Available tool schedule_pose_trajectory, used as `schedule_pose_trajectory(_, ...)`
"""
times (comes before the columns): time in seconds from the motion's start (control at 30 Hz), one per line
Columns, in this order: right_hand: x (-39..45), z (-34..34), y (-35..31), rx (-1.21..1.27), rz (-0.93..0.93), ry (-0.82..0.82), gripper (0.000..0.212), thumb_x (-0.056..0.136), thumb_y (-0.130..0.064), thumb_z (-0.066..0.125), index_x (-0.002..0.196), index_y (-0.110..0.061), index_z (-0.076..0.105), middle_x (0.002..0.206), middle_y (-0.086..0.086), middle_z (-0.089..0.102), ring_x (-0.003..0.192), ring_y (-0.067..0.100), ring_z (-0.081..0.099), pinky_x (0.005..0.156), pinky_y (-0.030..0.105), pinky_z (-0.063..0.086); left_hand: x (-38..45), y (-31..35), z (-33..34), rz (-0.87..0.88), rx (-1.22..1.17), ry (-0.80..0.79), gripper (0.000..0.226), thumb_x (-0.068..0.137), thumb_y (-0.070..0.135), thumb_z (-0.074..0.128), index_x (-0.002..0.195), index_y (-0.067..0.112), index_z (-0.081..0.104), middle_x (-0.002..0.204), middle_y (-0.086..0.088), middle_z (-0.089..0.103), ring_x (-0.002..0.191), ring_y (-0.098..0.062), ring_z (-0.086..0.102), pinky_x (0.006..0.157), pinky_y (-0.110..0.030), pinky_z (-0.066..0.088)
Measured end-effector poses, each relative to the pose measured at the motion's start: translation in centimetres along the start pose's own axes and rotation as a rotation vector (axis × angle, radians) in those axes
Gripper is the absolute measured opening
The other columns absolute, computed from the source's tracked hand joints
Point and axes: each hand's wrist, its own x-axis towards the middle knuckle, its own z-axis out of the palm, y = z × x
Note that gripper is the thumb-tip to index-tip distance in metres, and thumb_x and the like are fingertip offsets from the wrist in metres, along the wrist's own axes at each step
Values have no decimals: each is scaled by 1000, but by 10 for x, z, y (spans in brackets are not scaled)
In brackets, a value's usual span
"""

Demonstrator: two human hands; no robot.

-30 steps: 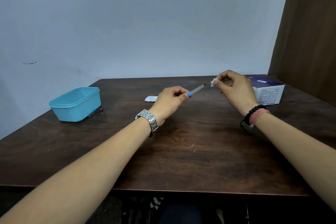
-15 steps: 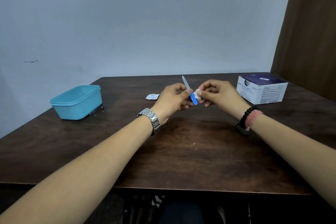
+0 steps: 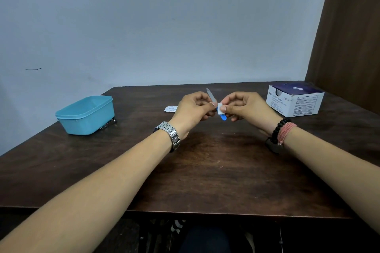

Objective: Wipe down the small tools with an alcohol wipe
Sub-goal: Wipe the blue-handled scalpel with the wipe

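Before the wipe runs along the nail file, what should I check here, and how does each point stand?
1. Left hand pinches the file: ok.
2. Right hand holds the wipe: ok.
3. Wipe touches the file near its blue handle: ok.
4. Metal tip is bare, free to wipe: ok.
5. Wipe still moist: cannot tell.
6. Other tool beside the tub is wiped: cannot tell.

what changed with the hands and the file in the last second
The left hand turned the nail file from pointing sideways to tip-up, and the right hand brought the white wipe in from beyond the tip onto the blue handle end. The teal container, torn wrapper and swab box stayed put.
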Motion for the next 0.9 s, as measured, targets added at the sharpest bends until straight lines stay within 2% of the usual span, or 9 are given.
schedule_pose_trajectory(0.13,-1,2,-1,32,20,-3,10,84,-11,72,89,-4,67,80,11,73,66,10,66,59,18,54,-1,1,0,3,10,0,10,85,16,72,87,10,65,77,-5,71,73,-14,68,69,-24,54)
schedule_pose_trajectory(0.4,-2,3,-1,46,66,5,12,82,-10,74,90,-3,68,80,10,74,67,9,68,60,17,53,0,2,0,8,5,30,15,82,14,75,74,15,62,78,-10,71,63,-10,62,61,-21,48)
schedule_pose_trajectory(0.53,-3,3,-1,7,77,17,6,82,-12,74,85,-8,73,79,7,73,67,6,67,59,16,52,0,1,1,6,-3,33,18,81,15,76,72,17,61,83,-14,73,67,-13,62,66,-26,50)
schedule_pose_trajectory(0.8,-3,3,-2,-15,100,4,8,80,-13,76,87,-9,74,73,6,72,64,8,64,58,15,51,1,2,-2,3,-27,74,15,80,16,77,75,15,62,83,-12,72,65,-9,61,64,-23,49)
schedule_pose_trajectory(0.9,-4,3,-3,-11,78,16,10,80,-11,76,88,-7,73,76,8,73,67,10,65,59,15,51,0,3,-1,-9,-34,40,16,82,14,75,73,14,61,71,-3,66,62,-6,58,63,-21,49)
